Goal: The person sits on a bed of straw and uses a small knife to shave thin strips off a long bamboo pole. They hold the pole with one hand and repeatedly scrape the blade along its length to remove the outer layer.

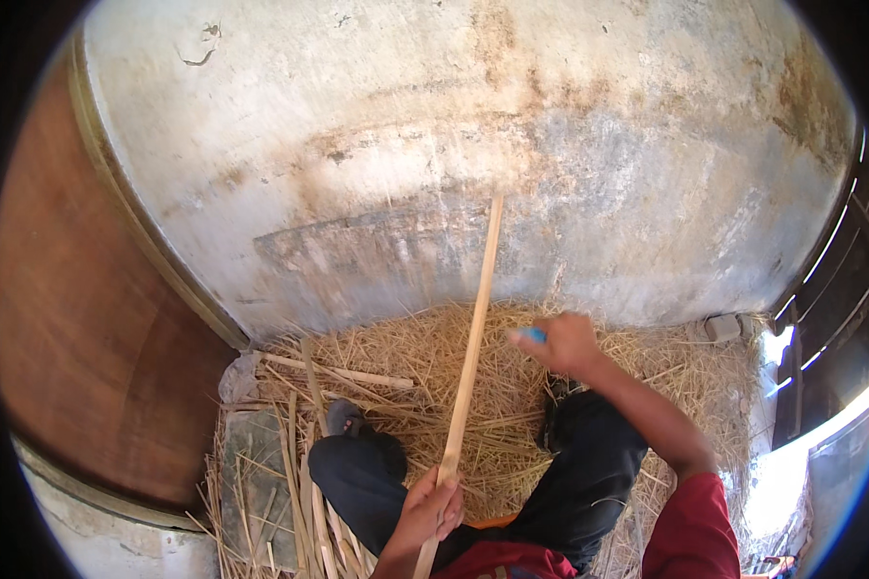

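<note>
- Left hand [433, 507]: fingers clenched around the lower part of a long bamboo strip [473, 343], near the lower edge of the floor area, just above the person's lap
- Long bamboo strip: pale, thin and straight; rises from the left hand at a slight tilt, its top end against the stained plaster wall [473, 145]
- Right hand [565, 343]: fingers closed on a blue-handled tool [531, 335], only the blue end showing; held just right of the strip, not touching it
- Straw shavings [406, 362]: loose heap covering the floor at the foot of the wall, under both legs
- Cut bamboo pieces [343, 373]: lying across the straw toward the left edge
- Flat stone slab [256, 463]: lower left corner of the floor, partly under straw
- Brown wooden door [87, 328]: left of the wall
- Dark trousers [589, 473]: knees spread either side of the strip
</note>
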